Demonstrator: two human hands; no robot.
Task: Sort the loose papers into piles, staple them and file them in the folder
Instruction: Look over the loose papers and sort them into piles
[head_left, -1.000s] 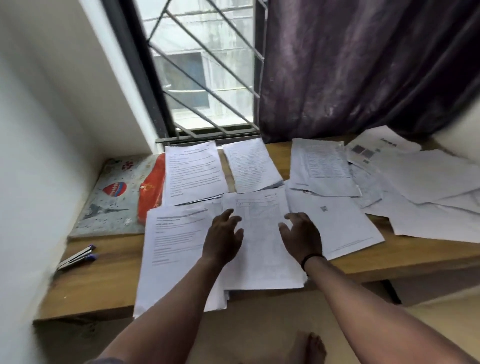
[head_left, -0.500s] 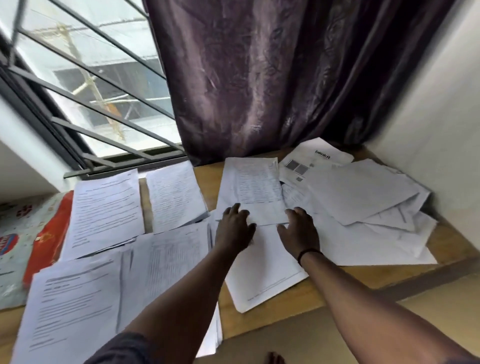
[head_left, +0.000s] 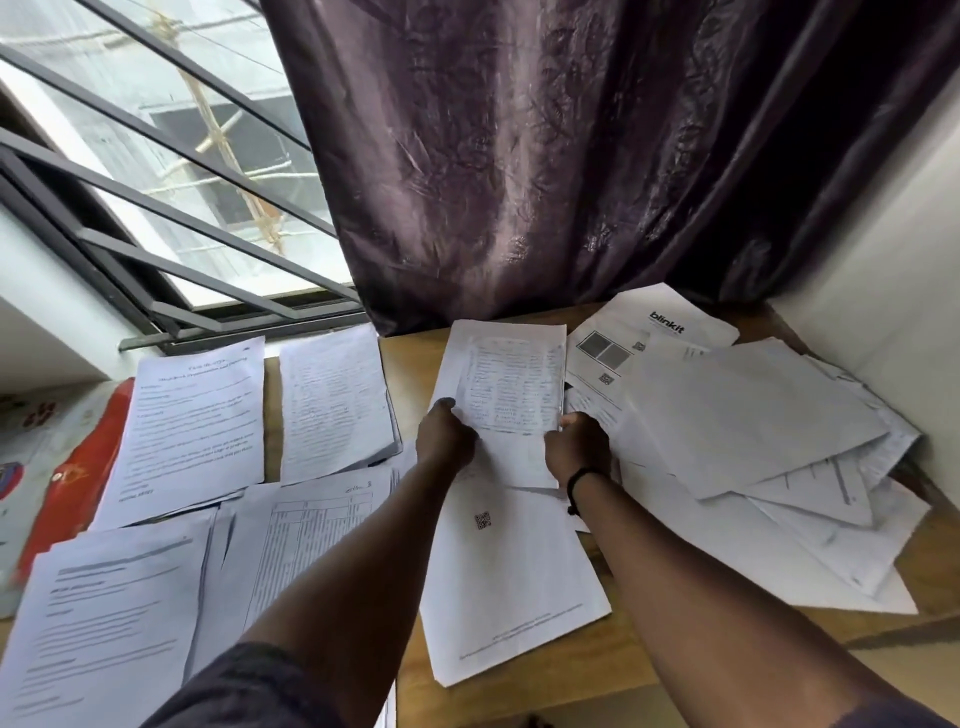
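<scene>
A second ago both my hands lay flat, fingers spread, on the sheets in the middle of the tabletop (head_left: 410, 364); now the view has swung right and each hand has closed on a printed sheaf (head_left: 511, 382), my left hand (head_left: 445, 435) pinching its lower left edge and my right hand (head_left: 579, 441) its lower right corner, with the near end apparently lifted off the papers under it. I judge sorting is only partly done: four sorted piles (head_left: 195, 421) sit in rows to the left, while a loose heap (head_left: 753, 426) still sprawls on the right against the wall, so this sheaf is likely being gathered toward a pile. A red folder (head_left: 78, 478) lies at the far left, partly under the piles; I see no stapler. Readable writing is scarce: one sheet (head_left: 660, 332) at the back reads "blinkit" above two grey squares, and the sheet below my hands carries a QR code (head_left: 482, 520); the rest of the text is too blurred to read
</scene>
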